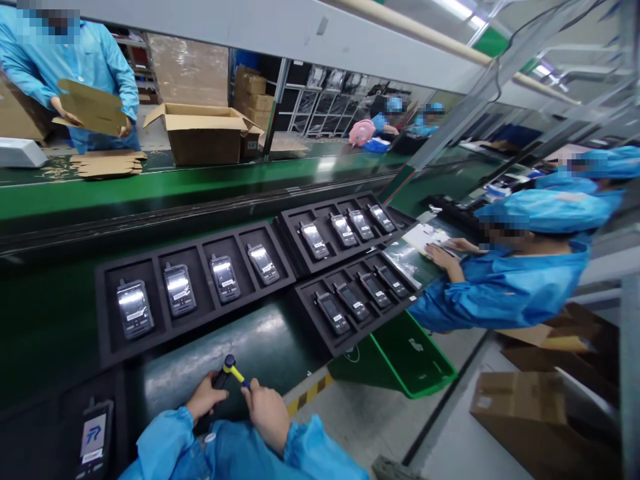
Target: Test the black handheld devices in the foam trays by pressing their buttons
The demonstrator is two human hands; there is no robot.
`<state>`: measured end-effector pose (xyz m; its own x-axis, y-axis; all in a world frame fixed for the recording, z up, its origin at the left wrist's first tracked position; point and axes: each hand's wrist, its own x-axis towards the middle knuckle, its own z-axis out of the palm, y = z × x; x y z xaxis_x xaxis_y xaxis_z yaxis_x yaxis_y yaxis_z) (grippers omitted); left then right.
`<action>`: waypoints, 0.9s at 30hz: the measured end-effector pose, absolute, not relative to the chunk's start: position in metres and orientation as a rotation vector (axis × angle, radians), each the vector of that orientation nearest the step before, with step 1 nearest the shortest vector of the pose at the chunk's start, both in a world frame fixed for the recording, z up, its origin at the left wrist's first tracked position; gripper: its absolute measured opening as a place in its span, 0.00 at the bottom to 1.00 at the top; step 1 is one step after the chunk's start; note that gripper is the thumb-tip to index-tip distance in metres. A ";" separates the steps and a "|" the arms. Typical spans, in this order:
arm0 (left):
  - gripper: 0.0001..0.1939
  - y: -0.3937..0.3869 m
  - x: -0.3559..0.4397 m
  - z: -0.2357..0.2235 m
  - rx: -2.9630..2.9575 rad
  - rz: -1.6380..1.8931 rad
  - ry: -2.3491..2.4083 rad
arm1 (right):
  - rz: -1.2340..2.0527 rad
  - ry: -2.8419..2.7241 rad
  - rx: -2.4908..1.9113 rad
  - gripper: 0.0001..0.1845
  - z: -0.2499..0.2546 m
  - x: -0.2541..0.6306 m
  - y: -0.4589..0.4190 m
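Note:
In my right hand (pixel 269 412) is a small hammer (pixel 239 373) with a yellow and blue handle and a dark round head; my fingers close round the handle. My left hand (pixel 206 399) grips a black object (pixel 221 379), partly hidden by the fingers, so its kind does not show. The hammer head lies right at the top of this black object; whether they touch I cannot tell. Beyond both hands, handheld devices (pixel 224 278) with screens sit in the compartments of a black foam tray (pixel 197 319). Another device (pixel 95 433) with a lit screen lies at lower left.
Two more black trays (pixel 295 257) of devices stand at right, one behind the other, on the green bench (pixel 255 333). Below it is a green bin (pixel 415 360). A co-worker (pixel 505 287) sits at right; another person (pixel 85 73) handles cardboard across the line, beside an open carton (pixel 205 137).

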<state>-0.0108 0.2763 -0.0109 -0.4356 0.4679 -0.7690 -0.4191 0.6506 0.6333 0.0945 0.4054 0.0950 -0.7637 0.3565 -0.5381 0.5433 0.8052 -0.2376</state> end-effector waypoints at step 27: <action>0.48 0.216 -0.037 0.213 0.211 1.377 1.190 | -2.069 2.273 0.054 0.26 0.195 0.039 0.446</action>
<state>-0.0373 0.2155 0.2134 -0.2414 0.8201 -0.5188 -0.6322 0.2726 0.7253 0.0385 0.4459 0.1953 -0.9971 -0.0198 -0.0736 0.0714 0.0946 -0.9930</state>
